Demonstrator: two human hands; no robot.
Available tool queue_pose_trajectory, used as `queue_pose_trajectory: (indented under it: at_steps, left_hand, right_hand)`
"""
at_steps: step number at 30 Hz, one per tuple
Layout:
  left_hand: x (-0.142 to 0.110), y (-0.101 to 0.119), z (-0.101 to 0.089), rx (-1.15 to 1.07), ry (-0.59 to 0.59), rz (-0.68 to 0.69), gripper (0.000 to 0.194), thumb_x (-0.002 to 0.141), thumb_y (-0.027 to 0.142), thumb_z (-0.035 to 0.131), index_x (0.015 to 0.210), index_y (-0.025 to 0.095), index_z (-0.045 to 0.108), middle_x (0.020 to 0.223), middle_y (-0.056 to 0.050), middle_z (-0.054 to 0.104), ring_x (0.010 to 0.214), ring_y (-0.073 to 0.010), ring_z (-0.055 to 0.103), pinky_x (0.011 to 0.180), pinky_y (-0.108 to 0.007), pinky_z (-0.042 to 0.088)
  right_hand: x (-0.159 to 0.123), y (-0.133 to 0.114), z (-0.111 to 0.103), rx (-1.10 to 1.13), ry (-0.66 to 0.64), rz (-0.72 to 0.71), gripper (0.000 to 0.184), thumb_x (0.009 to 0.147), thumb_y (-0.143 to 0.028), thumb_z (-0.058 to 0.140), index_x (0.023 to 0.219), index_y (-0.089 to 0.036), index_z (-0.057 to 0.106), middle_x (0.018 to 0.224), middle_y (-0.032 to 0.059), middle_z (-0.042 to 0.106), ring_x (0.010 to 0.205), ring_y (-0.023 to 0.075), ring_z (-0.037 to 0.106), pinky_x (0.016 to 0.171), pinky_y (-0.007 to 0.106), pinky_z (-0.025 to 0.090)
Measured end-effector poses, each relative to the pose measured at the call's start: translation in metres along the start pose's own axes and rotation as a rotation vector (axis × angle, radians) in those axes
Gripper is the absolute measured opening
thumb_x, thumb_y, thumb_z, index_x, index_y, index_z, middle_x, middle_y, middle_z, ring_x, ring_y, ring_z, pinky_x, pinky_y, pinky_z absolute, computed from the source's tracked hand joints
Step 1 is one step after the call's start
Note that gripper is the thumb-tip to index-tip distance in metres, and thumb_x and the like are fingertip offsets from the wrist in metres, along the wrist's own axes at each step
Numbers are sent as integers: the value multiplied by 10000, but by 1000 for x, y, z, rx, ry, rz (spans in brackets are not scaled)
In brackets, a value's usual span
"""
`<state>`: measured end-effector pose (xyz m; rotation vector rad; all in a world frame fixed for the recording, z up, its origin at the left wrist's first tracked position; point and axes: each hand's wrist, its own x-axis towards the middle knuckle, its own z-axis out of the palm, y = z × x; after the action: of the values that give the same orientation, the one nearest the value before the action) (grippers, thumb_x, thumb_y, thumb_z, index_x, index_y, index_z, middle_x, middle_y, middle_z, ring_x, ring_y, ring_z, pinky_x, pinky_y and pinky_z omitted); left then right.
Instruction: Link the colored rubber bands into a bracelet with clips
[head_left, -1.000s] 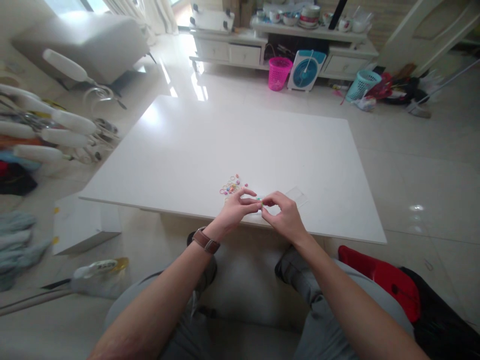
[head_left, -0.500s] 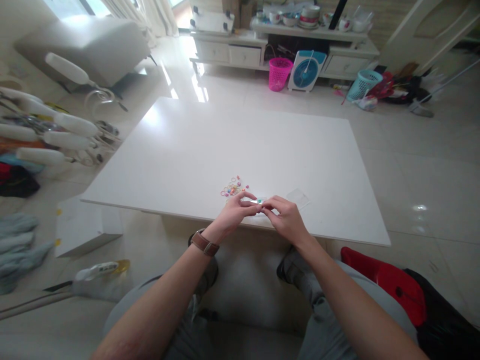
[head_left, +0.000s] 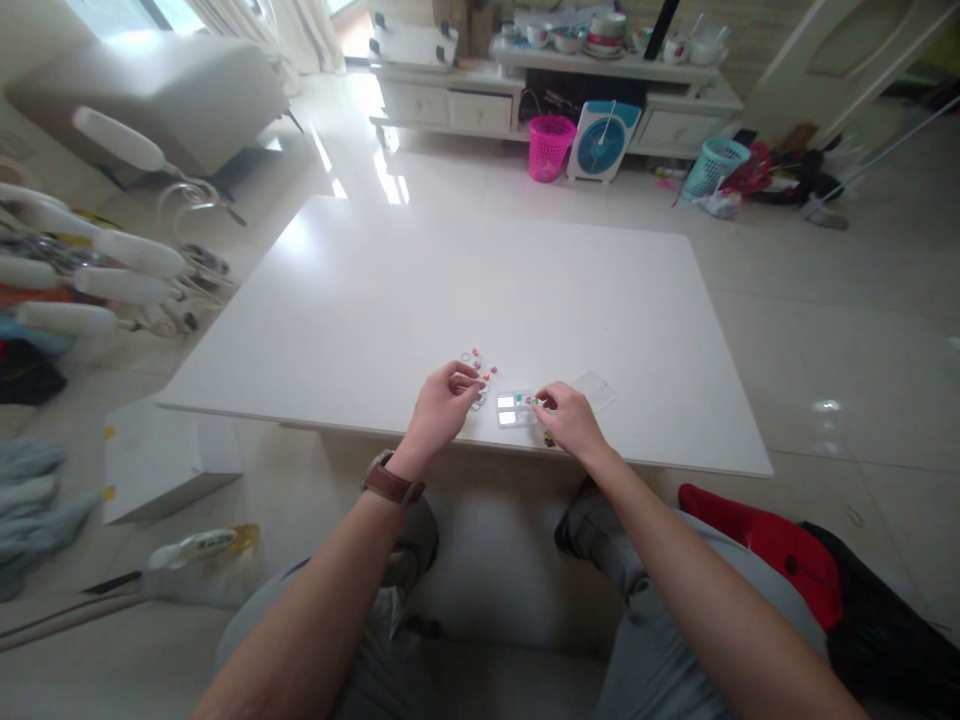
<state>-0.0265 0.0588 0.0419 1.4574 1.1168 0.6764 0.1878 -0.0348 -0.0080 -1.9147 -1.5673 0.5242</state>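
Note:
A small clear compartment box (head_left: 514, 410) lies near the front edge of the white table (head_left: 487, 290). To its left is a scatter of tiny coloured rings and beads (head_left: 478, 364). My left hand (head_left: 442, 405) rests over that scatter with its fingers curled in a pinch; what they hold is too small to make out. My right hand (head_left: 571, 422) is pinched at the box's right end, by small green and pink bits. A clear lid (head_left: 595, 391) lies just right of the box.
A red stool (head_left: 757, 545) stands by my right knee. Left of the table are a white box (head_left: 161, 455), white-handled tools (head_left: 97, 270) and a bottle (head_left: 199, 545) on the floor. Far back stand a pink basket (head_left: 550, 146), a blue fan (head_left: 602, 141) and a teal basket (head_left: 712, 166).
My hands, joined together over the box before, have parted: the left went left to the bead scatter, the right stayed at the box's right end. The box now shows between them.

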Motion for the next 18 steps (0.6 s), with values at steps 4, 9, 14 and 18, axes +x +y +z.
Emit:
queue_pose_trajectory:
  at_steps: [4, 9, 14, 18]
  left_hand:
    - [-2, -2, -7, 88, -4, 20, 137, 785, 224, 624, 915, 184, 640, 898, -63, 760, 768, -185, 705, 679, -291, 511]
    - [-5, -2, -20, 283, 14, -26, 121, 827, 220, 601, 932, 190, 653, 916, -56, 751, 745, -183, 696, 659, -289, 485]
    - [-6, -9, -36, 563, 30, -56, 195, 847, 169, 556, 972, 205, 701, 1015, -56, 769, 839, -205, 707, 765, -320, 508]
    - [-5, -24, -38, 744, -33, -46, 257, 884, 182, 541, 1076, 185, 711, 1081, -100, 763, 950, -247, 711, 871, -364, 528]
  right_hand:
    - [4, 6, 13, -48, 7, 10, 89, 858, -102, 649, 896, -166, 696, 902, 42, 681, 764, 164, 632, 779, 294, 470]
    - [10, 6, 25, -88, 3, 37, 111, 876, -106, 621, 918, -170, 701, 908, 41, 673, 771, 164, 623, 777, 290, 461]
    - [14, 3, 29, -136, -16, 53, 126, 888, -106, 606, 932, -171, 705, 922, 51, 677, 822, 175, 627, 810, 294, 456]
    - [13, -2, 28, -151, -28, 47, 143, 872, -93, 598, 939, -171, 698, 915, 48, 668, 821, 179, 621, 796, 294, 452]
